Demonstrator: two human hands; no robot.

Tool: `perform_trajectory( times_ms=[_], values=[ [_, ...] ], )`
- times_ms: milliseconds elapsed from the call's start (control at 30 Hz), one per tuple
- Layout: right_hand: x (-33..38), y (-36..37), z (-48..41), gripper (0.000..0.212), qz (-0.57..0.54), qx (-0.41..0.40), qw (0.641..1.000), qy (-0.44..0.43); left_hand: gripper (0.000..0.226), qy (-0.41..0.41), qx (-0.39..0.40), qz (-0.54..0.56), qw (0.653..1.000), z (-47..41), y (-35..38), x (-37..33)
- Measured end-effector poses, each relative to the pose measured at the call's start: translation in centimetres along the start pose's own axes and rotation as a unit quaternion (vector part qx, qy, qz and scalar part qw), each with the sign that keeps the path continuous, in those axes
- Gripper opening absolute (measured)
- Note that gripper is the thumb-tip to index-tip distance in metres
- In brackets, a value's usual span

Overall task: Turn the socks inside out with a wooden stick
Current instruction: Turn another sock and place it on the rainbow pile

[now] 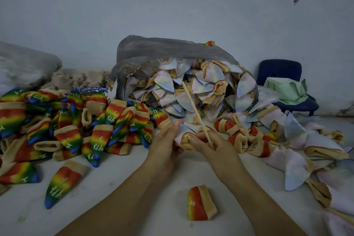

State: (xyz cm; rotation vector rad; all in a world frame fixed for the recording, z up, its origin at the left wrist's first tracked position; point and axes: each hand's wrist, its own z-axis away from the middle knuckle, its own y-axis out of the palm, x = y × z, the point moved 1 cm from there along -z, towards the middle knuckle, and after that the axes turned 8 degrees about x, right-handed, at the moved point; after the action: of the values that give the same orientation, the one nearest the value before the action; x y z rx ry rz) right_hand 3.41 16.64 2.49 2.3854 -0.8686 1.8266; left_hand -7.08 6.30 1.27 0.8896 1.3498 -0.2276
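Two hands meet above the middle of the white work surface (115,178).

Left hand (166,140): thumb and fingertips curled, pinching one side of a pale pink sock with a tan knitted cuff (186,139).

Right hand (212,149): fingers curled round the lower end of a thin pale wooden stick (197,115), thumb pressed on the cuff's other side. The stick slants up toward 11 o'clock, its free tip over the heap behind.

Sock position: between the two hands, cuff end nearest the person.

Handling (judged): the sock looks light, soft, stretchy and limp, with no shape of its own. Best hold is the cuff rim on both sides, so the mouth stays open. The stick looks stiff but slender. Push along its length, not sideways, or it may bend or snag the knit.

Surroundings:
- 9 o'clock: heap of rainbow-striped socks (76,120).
- 12 o'clock: grey translucent plastic bag (172,51) spilling pale socks.
- 3 o'clock: more pale socks, loose.
- 2 o'clock, well apart: dark blue chair (279,71) bearing a green bundle (285,90).
- 6 o'clock: one short rainbow sock (201,203) lying between the forearms.

Obstruction (judged): nothing lies between the hands. The short rainbow sock could be dragged by a forearm.
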Motion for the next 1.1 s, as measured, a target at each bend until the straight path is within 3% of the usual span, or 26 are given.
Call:
perform_trajectory(
  times_ms=[133,267,433,567,733,900,1100],
  values=[
    [-0.2,-0.4,0.0,0.011,-0.011,-0.079,0.997,0.008,0.036,0.024,0.042,-0.065,0.997,0.4,0.4,0.4],
    [-0.2,-0.7,0.1,0.013,0.001,-0.122,0.993,0.009,0.067,0.053,0.084,-0.145,0.984,0.8,1.2,1.0],
    [0.2,0.2,0.3,0.015,0.035,-0.136,0.99,-0.006,0.064,0.08,0.034,-0.232,0.969,1.1,1.4,0.6],
    [0.3,0.7,0.3,0.014,0.042,-0.136,0.99,-0.014,0.054,0.065,-0.007,-0.171,0.983,1.3,1.4,0.7],
    [0.2,1.1,0.1,0.016,0.031,-0.13,0.991,-0.004,0.017,0.074,-0.031,-0.135,0.988,1.4,1.6,0.4],
    [-0.1,0.6,-0.1,0.015,0.058,-0.168,0.984,0.012,0.018,0.072,-0.027,-0.176,0.981,1.6,2.0,0.2],
    [-0.2,0.3,-0.4,0.02,0.087,-0.192,0.977,-0.01,0.032,-0.067,0.016,-0.052,0.996,1.5,2.8,-0.3]
  ],
)
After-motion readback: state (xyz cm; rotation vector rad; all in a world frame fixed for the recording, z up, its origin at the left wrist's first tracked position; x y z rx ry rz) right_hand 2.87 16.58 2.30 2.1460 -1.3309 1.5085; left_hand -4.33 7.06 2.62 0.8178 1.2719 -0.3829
